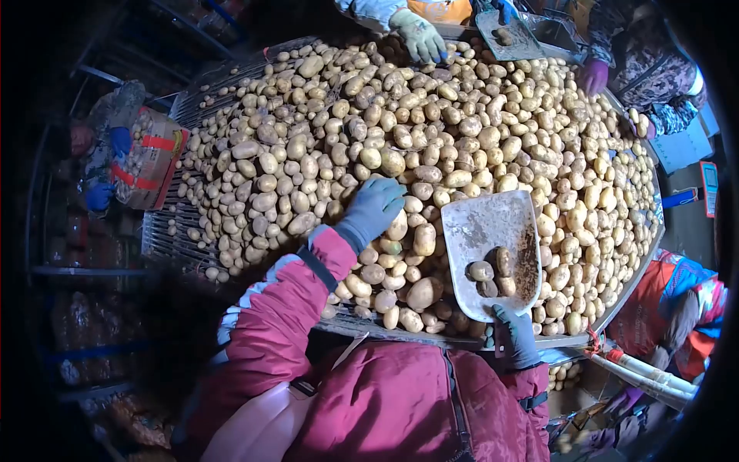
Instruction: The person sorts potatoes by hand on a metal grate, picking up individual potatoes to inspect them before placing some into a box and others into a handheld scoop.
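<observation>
A wide heap of potatoes (339,154) covers the slatted sorting table. My left hand (374,208), in a grey-blue glove, lies on the potatoes near the middle of the heap, its fingers curled down over them; whether it grips one is hidden. With my right hand (517,337), gloved too, I hold the handle of a white scoop (481,227) at the table's near edge. The scoop is flat and dirt-stained, with its wide end pointing away from me. Several dark potatoes (504,262) sit inside it, near the handle.
Across the table, a co-worker's gloved hand (419,37) touches the potatoes beside another scoop (508,35). Purple-gloved hands work at the upper right. On the left a person holds a red-taped carton (158,158). White pipes (647,377) and another person are at the lower right.
</observation>
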The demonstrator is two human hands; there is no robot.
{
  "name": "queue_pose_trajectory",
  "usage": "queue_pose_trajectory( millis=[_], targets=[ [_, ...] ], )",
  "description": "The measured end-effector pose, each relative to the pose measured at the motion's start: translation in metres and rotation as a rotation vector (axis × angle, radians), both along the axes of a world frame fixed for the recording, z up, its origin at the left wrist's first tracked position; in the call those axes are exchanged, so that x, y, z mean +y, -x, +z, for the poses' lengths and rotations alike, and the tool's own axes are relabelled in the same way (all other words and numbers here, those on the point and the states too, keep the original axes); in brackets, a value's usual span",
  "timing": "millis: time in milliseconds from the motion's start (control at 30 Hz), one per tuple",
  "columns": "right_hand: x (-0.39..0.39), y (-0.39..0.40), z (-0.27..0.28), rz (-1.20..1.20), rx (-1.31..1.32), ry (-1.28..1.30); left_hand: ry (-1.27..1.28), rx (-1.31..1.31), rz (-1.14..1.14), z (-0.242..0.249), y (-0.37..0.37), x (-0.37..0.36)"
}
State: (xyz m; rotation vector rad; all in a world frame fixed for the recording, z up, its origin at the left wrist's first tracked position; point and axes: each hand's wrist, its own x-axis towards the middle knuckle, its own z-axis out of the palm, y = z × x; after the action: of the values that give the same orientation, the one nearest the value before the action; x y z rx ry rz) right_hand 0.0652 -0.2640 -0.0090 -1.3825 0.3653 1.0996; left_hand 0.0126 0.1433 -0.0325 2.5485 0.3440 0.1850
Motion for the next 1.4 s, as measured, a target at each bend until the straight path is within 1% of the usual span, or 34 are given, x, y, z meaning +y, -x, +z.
queue_pose_trajectory(
  millis=[33,67,133,200,267,300,333,400,433,467,533,567,600,667,700,733,767,800,833,867,900,933,1000,1033,1067,1133,1167,1200,1267,1300,1333,1367,1400],
  targets=[
    [0.000,0.000,0.001,0.014,-0.006,0.030,-0.141,-0.168,-0.007,-0.004,0.006,-0.008],
    [-0.002,0.000,0.001,0.027,-0.011,0.061,-0.142,-0.165,-0.008,-0.002,0.015,-0.017],
    [-0.003,-0.002,0.005,0.026,-0.002,0.056,-0.068,-0.142,0.138,0.005,0.034,-0.023],
    [-0.007,-0.001,0.003,0.032,0.013,0.047,-0.076,-0.098,0.144,0.013,0.048,-0.017],
    [-0.011,-0.001,-0.001,0.001,0.028,-0.013,-0.132,0.060,0.097,0.040,0.051,-0.020],
    [-0.010,-0.001,0.000,0.001,0.028,-0.018,-0.075,0.272,0.115,0.057,0.046,-0.019],
    [-0.009,-0.002,0.004,0.015,0.010,0.007,-0.079,0.270,0.113,0.061,0.037,-0.014],
    [-0.012,-0.002,0.004,0.027,-0.008,0.033,-0.117,0.370,0.156,0.065,0.017,-0.002],
    [-0.016,-0.002,0.001,0.030,0.021,0.004,-0.163,0.256,0.159,0.061,0.009,0.000],
    [-0.019,-0.001,0.000,0.035,0.051,-0.021,-0.161,0.257,0.155,0.051,0.001,0.004],
    [-0.021,0.001,0.002,0.016,0.053,-0.037,-0.134,0.063,0.010,0.021,-0.013,0.012],
    [-0.021,0.003,0.003,-0.002,0.056,-0.054,-0.218,0.005,-0.029,0.009,-0.018,0.008],
    [-0.021,0.003,0.003,-0.006,0.057,-0.049,-0.213,0.006,-0.033,-0.002,-0.023,0.006],
    [-0.023,0.007,0.003,-0.041,0.048,-0.075,-0.320,0.239,0.113,-0.003,-0.032,-0.004],
    [-0.026,0.008,0.002,-0.037,0.055,-0.067,-0.319,0.234,0.078,0.001,-0.032,-0.002],
    [-0.030,0.008,0.000,-0.047,0.083,-0.093,-0.328,0.306,0.069,-0.001,-0.035,0.005],
    [-0.031,0.008,-0.002,-0.060,0.107,-0.123,-0.188,0.374,0.130,0.018,-0.039,0.004],
    [-0.032,0.008,-0.001,-0.067,0.108,-0.125,-0.050,0.439,0.186,0.046,-0.045,-0.002],
    [-0.033,0.009,0.003,-0.017,0.068,-0.085,-0.052,0.443,0.178,0.066,-0.050,-0.011],
    [-0.034,0.010,0.005,0.036,0.031,-0.045,0.294,0.422,0.176,0.082,-0.050,-0.020],
    [-0.032,0.012,0.004,0.039,0.040,-0.044,0.639,0.393,0.181,0.089,-0.047,-0.027],
    [-0.031,0.013,0.004,0.020,0.049,-0.072,0.701,0.311,0.020,0.076,-0.040,-0.036],
    [-0.030,0.012,0.003,0.005,0.056,-0.103,0.646,0.152,-0.024,0.078,-0.032,-0.054],
    [-0.030,0.010,0.004,0.022,0.071,-0.096,0.700,0.156,-0.011,0.068,-0.029,-0.045],
    [-0.029,0.008,0.004,0.039,0.086,-0.089,0.696,0.152,-0.006,0.061,-0.022,-0.039],
    [-0.033,0.010,-0.008,0.014,0.084,-0.093,0.242,0.323,0.034,0.044,-0.001,-0.030],
    [-0.034,0.011,-0.012,-0.016,0.084,-0.092,0.053,0.156,-0.038,0.033,0.017,-0.034],
    [-0.034,0.012,-0.012,-0.009,0.089,-0.093,0.052,0.160,-0.031,0.022,0.030,-0.036],
    [-0.031,0.011,-0.012,-0.086,0.191,-0.099,-0.096,0.142,0.042,0.022,0.043,-0.042],
    [-0.030,0.009,-0.010,-0.078,0.193,-0.097,-0.069,0.149,0.082,0.023,0.048,-0.041],
    [-0.028,0.006,-0.005,-0.036,0.254,-0.094,-0.067,0.151,0.091,0.028,0.053,-0.041],
    [-0.028,0.005,-0.003,0.006,0.317,-0.091,-0.082,0.150,0.126,0.034,0.059,-0.039],
    [-0.028,0.005,-0.004,0.013,0.321,-0.090,-0.098,0.148,0.160,0.041,0.065,-0.037]
  ],
)
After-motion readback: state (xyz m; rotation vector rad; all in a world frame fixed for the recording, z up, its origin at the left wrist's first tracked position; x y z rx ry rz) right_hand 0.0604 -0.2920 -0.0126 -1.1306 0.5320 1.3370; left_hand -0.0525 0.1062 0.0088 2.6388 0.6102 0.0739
